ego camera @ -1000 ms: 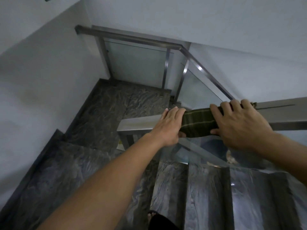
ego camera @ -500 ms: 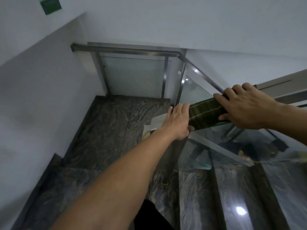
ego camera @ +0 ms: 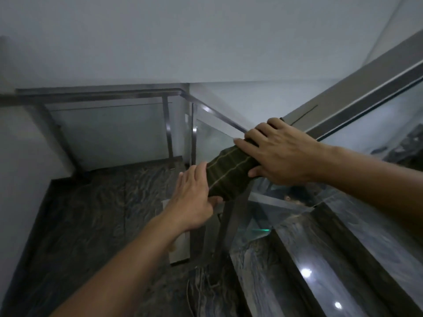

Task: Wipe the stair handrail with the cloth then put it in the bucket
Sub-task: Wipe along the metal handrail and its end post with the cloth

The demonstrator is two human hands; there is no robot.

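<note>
1. The person stands on dark stone stairs [ego camera: 297, 259] and looks down along a metal handrail [ego camera: 357, 88] that runs from the upper right down toward the middle of the view.
2. A dark green cloth [ego camera: 229, 173] with thin pale stripes is wrapped over the lower end of the handrail, above a metal post [ego camera: 231, 223].
3. The right hand [ego camera: 279, 156] lies on the upper part of the cloth, fingers draped over the far side of the rail and thumb on the near side, clasping cloth and rail together.
4. The left hand [ego camera: 194, 195] sits at the cloth's lower edge, fingers laid flat and close together along the far side, thumb tucked under the cloth's lower corner; whether it truly pinches the fabric or only steadies it cannot be told.
5. The cloth's long axis follows the rail, sloping from lower left to upper right, so it lies between the two hands with both touching it.
6. The unwiped stretch of rail appears to lie up and to the right, beyond the right hand, so that hand is the nearer one for a stroke uphill.
7. The bucket is not in view, so the drop-off step is judged not yet reached.
8. A second handrail [ego camera: 96, 97] with a glass panel [ego camera: 109, 133] borders the landing [ego camera: 91, 213] below.
</note>
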